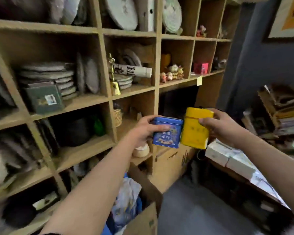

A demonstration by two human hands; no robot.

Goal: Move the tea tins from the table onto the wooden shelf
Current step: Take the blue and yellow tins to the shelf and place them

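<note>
- the wooden shelf (132,89) fills the left and middle of the view, a grid of open compartments, most of them already crowded.
- dark grey wall on the right with a framed picture (288,17) at the top corner.
- the table (244,177) runs along the lower right edge, carrying white flat packages (227,156); behind it sits a cluttered stack of papers and boxes (282,116).
- an open cardboard box (143,221) stands on the floor below the shelf, with white and blue plastic bags (127,197) stuffed inside.
- stacks of round paper-wrapped tea cakes (49,73) fill the left middle compartment, with a dark green box (42,98) in front of them.
- next compartment to the right holds a paper roll (134,71) and a brass bell (115,82).
- small figurines (173,72) and a red box (200,67) sit in the compartments further right.
- both hands are raised in front of the lower middle compartments, tins touching side by side and clear of any shelf board.
- left hand (143,131) is wrapped around the blue tin (166,132), thumb across its front.
- right hand (222,128) grips the yellow tin (195,128), which is upright and taller than the blue 1.
- a round cream jar (141,150) sits on the shelf board just under the left hand.
</note>
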